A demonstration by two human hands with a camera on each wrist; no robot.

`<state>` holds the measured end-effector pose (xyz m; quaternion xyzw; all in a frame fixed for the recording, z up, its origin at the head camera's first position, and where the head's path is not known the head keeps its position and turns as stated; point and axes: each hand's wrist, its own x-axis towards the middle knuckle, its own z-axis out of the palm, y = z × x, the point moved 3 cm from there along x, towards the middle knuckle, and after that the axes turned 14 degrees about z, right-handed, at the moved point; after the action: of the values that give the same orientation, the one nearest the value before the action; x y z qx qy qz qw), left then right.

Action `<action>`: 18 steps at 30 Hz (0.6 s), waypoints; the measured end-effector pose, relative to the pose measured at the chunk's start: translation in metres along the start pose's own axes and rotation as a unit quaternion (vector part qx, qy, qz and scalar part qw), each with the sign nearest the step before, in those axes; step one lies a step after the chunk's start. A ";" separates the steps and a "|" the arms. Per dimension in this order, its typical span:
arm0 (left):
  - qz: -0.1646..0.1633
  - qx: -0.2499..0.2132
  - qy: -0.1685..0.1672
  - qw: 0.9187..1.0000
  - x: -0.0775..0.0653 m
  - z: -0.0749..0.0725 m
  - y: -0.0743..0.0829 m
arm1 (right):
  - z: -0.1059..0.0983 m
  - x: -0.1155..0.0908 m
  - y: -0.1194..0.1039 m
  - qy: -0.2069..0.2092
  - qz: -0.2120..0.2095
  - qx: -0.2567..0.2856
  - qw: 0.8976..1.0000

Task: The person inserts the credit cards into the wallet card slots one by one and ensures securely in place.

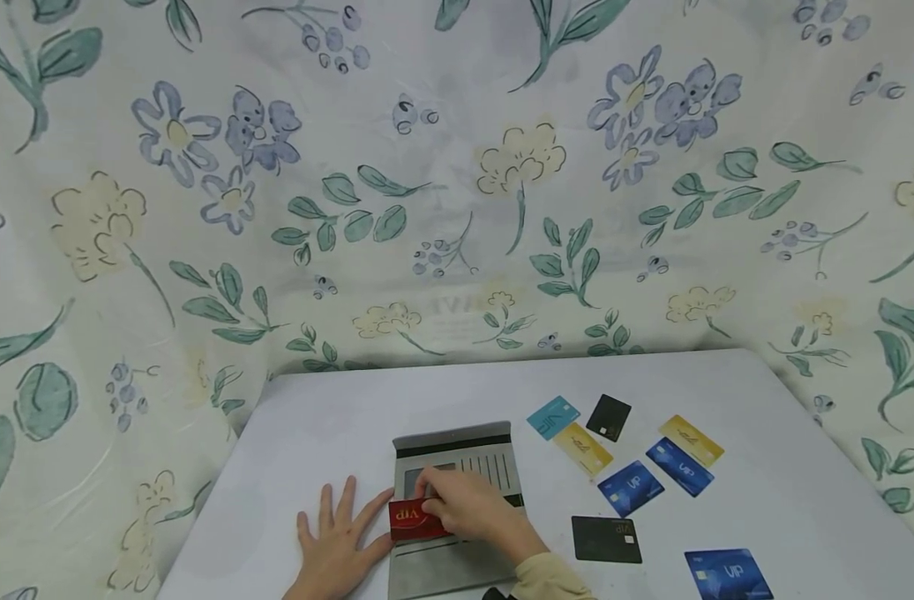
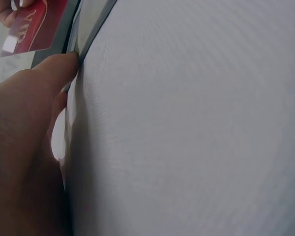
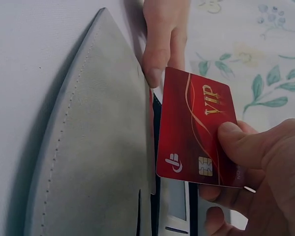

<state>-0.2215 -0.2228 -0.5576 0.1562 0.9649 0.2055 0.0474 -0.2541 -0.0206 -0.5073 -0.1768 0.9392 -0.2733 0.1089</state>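
Grey wallet (image 1: pixel 434 575) lies open on the white surface (image 1: pixel 329 425), the left hand (image 1: pixel 338 546) spread beside it, thumb touching its left edge. The right hand (image 1: pixel 475 510) pinches a red VIP card (image 1: pixel 412 522) over it. Eight other cards (image 1: pixel 631 488) lie to its right.

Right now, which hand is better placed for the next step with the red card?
Probably the right hand: it pinches the red card over the open grey wallet, while the left hand holds no card and only touches the wallet's edge.
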 end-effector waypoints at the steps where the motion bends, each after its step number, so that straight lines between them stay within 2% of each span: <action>1: 0.000 -0.001 0.001 1.000 0.000 0.000 0.000 | 0.000 0.000 0.000 0.001 0.000 -0.002 1.000; 6: -0.002 -0.002 0.002 1.000 0.000 0.000 0.001 | 0.002 0.000 -0.002 0.008 -0.010 -0.014 1.000; 12: -0.002 -0.003 0.003 1.000 0.000 -0.002 0.002 | 0.007 -0.002 -0.004 0.027 -0.025 -0.075 0.996; 18: 0.002 -0.006 0.002 1.000 -0.001 -0.002 0.002 | 0.008 -0.003 -0.004 0.054 -0.013 -0.109 0.992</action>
<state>-0.2202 -0.2220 -0.5543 0.1575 0.9636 0.2114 0.0455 -0.2478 -0.0262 -0.5115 -0.1849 0.9656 -0.1797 0.0341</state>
